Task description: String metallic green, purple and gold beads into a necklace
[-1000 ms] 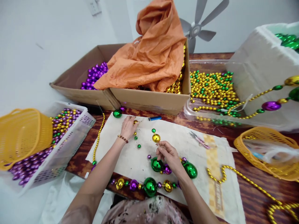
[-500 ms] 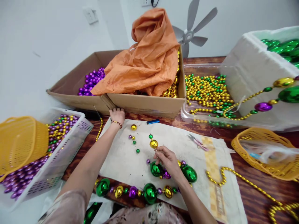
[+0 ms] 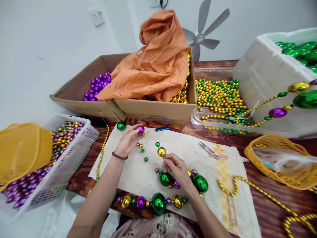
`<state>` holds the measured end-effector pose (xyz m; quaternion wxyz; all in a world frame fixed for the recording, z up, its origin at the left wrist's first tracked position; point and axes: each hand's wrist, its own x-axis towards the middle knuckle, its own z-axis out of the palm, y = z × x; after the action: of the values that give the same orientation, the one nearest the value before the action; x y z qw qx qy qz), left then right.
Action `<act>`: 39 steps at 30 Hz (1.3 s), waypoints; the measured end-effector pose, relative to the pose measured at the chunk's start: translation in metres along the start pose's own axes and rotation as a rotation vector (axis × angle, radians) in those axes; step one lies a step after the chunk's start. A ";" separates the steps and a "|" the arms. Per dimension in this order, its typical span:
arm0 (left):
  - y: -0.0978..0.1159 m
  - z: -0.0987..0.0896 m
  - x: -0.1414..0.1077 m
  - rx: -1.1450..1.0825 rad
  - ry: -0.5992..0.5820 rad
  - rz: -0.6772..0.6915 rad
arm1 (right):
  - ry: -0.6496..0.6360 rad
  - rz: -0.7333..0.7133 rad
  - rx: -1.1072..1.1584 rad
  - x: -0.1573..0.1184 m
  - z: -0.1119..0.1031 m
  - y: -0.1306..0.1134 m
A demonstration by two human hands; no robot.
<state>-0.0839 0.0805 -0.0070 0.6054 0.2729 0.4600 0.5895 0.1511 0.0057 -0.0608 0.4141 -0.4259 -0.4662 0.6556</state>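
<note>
My left hand point(image 3: 128, 140) holds a purple bead point(image 3: 140, 129) at its fingertips, above the white cloth point(image 3: 138, 172). My right hand point(image 3: 176, 168) pinches a thin needle that carries a gold bead point(image 3: 161, 151) with a small green bead point(image 3: 157, 144) on top. A few small loose beads point(image 3: 142, 151) lie on the cloth between the hands. A strung run of large green, gold and purple beads point(image 3: 158, 201) curls along the cloth's near edge, below my right hand. A loose green bead point(image 3: 121, 126) rests at the cloth's far left corner.
A cardboard box point(image 3: 138, 107) with purple and gold beads and an orange cloth point(image 3: 158, 56) stands behind. A white basket point(image 3: 74, 148) and a yellow one point(image 3: 22, 148) sit left. A clear tray of beads point(image 3: 220, 96), a foam box point(image 3: 272, 69), scissors point(image 3: 209, 150) and another yellow basket point(image 3: 279, 145) lie right.
My left hand reached to the foot of the cardboard box and has come back toward me with a purple bead in its fingers. My right hand has kept the needle nearly still.
</note>
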 end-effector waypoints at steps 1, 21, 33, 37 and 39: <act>-0.001 0.004 -0.006 -0.056 0.004 -0.023 | 0.001 -0.010 -0.017 -0.001 -0.001 -0.001; -0.002 0.036 -0.021 -0.405 0.148 -0.154 | -0.036 -0.114 -0.179 -0.008 -0.005 0.001; -0.011 0.037 -0.035 -0.264 0.009 0.014 | 0.000 -0.107 -0.173 -0.003 0.005 0.000; -0.016 0.041 -0.045 -0.172 -0.034 0.056 | 0.011 -0.102 -0.132 0.004 0.013 -0.006; -0.018 0.042 -0.047 -0.144 -0.033 0.064 | -0.011 -0.093 -0.114 0.006 0.016 -0.008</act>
<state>-0.0335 0.0413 0.0061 0.6117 0.2530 0.3974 0.6355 0.1355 0.0087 -0.0511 0.4166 -0.4229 -0.5242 0.6105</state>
